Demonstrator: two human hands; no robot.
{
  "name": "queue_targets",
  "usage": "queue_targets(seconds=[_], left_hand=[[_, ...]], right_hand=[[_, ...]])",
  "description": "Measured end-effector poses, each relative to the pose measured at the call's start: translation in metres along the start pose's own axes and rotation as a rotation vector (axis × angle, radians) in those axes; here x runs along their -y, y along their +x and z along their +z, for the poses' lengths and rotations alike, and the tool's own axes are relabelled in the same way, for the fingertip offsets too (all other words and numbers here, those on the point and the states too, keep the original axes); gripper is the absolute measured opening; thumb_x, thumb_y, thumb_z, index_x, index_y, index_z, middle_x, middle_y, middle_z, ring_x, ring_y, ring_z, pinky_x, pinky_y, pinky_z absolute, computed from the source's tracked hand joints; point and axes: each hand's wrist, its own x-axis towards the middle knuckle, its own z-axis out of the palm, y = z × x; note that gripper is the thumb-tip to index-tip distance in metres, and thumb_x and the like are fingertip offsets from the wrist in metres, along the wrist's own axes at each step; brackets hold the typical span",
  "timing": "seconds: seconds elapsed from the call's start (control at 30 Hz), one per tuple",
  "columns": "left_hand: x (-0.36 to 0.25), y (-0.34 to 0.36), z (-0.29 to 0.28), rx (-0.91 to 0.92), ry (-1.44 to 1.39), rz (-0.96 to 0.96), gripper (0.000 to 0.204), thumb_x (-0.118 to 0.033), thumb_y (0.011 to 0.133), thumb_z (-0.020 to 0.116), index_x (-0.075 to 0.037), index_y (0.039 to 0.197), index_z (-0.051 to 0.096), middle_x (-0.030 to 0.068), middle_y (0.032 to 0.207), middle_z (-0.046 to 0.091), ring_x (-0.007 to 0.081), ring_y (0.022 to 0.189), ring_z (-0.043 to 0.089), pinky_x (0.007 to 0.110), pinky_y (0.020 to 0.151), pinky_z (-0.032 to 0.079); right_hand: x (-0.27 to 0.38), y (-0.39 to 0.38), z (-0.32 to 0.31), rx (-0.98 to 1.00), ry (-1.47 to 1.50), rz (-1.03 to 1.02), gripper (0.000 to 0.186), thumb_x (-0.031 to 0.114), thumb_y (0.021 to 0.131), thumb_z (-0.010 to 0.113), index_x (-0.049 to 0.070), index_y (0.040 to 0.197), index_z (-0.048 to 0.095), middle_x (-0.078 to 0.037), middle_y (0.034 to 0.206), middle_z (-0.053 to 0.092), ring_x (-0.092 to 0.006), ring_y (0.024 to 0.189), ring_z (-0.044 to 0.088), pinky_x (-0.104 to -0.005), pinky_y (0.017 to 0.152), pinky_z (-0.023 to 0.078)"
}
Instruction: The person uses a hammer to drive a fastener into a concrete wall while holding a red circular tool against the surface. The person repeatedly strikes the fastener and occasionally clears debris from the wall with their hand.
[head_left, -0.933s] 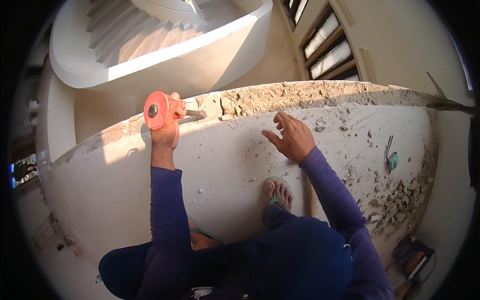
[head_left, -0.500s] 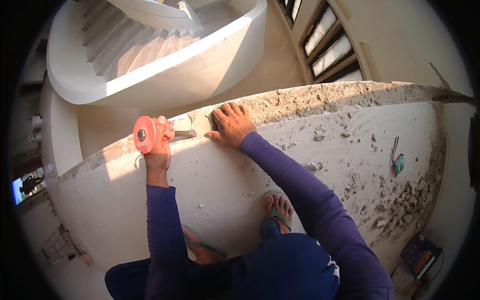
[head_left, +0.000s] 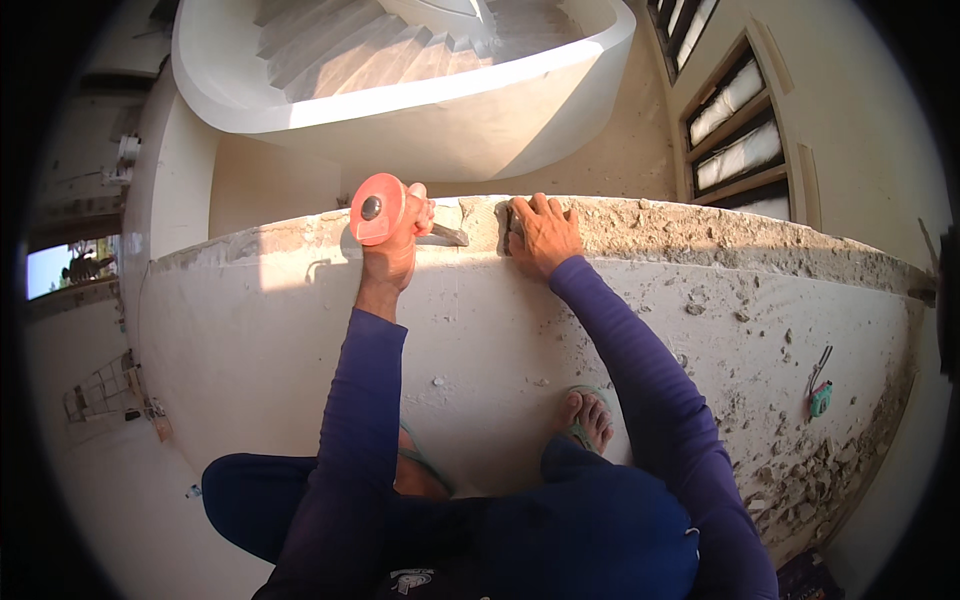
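Observation:
My left hand (head_left: 392, 250) is closed around a chisel (head_left: 450, 235) with a round red hand guard (head_left: 378, 208). Its flat metal blade points right and lies against the rough top of the low wall's edge (head_left: 480, 222). To the right of the blade tip, my right hand (head_left: 548, 238) rests on the same edge, fingers bent over it. A dark grey lump (head_left: 516, 222) shows beside its thumb and forefinger, mostly covered by the hand; I cannot make out what it is.
Broken rubble (head_left: 800, 480) lies in a heap at the right, with crumbs along the chipped strip (head_left: 680, 235). A teal tape measure (head_left: 820, 400) lies on the pale surface. Beyond the edge is a curved white stair wall (head_left: 400, 115). My sandalled foot (head_left: 588, 418) stands close behind.
My view has shifted, so the edge and both hands sit farther right in the picture. The chisel and my right hand keep nearly the same places on the edge.

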Motion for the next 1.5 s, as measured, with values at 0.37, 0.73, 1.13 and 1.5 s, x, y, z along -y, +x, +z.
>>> queue_targets(seconds=[0.37, 0.73, 1.13, 1.5], left_hand=[[0.005, -0.016, -0.008, 0.047, 0.024, 0.09, 0.029, -0.011, 0.101, 0.065, -0.01, 0.077, 0.049, -0.0032, 0.072, 0.047, 0.0078, 0.069, 0.045, 0.027, 0.062, 0.038], [0.015, -0.007, -0.024, 0.048, -0.045, 0.054, 0.031, -0.01, 0.102, 0.061, -0.011, 0.075, 0.045, -0.002, 0.074, 0.045, 0.0105, 0.071, 0.042, 0.027, 0.062, 0.036], [0.001, -0.01, -0.008, 0.067, -0.006, 0.055, 0.034, -0.012, 0.102, 0.059, -0.013, 0.074, 0.04, -0.003, 0.07, 0.038, 0.01, 0.067, 0.036, 0.032, 0.085, 0.043], [0.005, -0.01, 0.005, 0.022, 0.051, 0.041, 0.033, -0.011, 0.103, 0.058, -0.011, 0.075, 0.042, -0.0019, 0.07, 0.04, 0.0103, 0.068, 0.038, 0.031, 0.081, 0.043]], right_hand=[[0.008, 0.006, 0.009, -0.035, 0.188, 0.045, 0.058, 0.014, 0.074, 0.067, 0.013, 0.13, 0.051, -0.021, 0.112, 0.053, -0.0414, 0.106, 0.059, -0.056, 0.088, 0.05], [-0.029, 0.002, -0.009, 0.072, 0.121, -0.124, 0.042, 0.032, 0.092, 0.069, -0.005, 0.108, 0.057, -0.026, 0.111, 0.053, -0.0422, 0.107, 0.058, -0.0494, 0.098, 0.048], [-0.056, -0.007, -0.055, 0.268, 0.066, -0.091, 0.033, 0.026, 0.093, 0.066, 0.013, 0.123, 0.06, -0.013, 0.124, 0.058, -0.0342, 0.121, 0.054, -0.0506, 0.098, 0.048], [-0.03, -0.012, -0.026, 0.236, -0.144, -0.367, 0.034, 0.04, 0.102, 0.053, 0.02, 0.128, 0.063, -0.006, 0.136, 0.057, -0.03, 0.129, 0.049, -0.0589, 0.106, 0.037]])
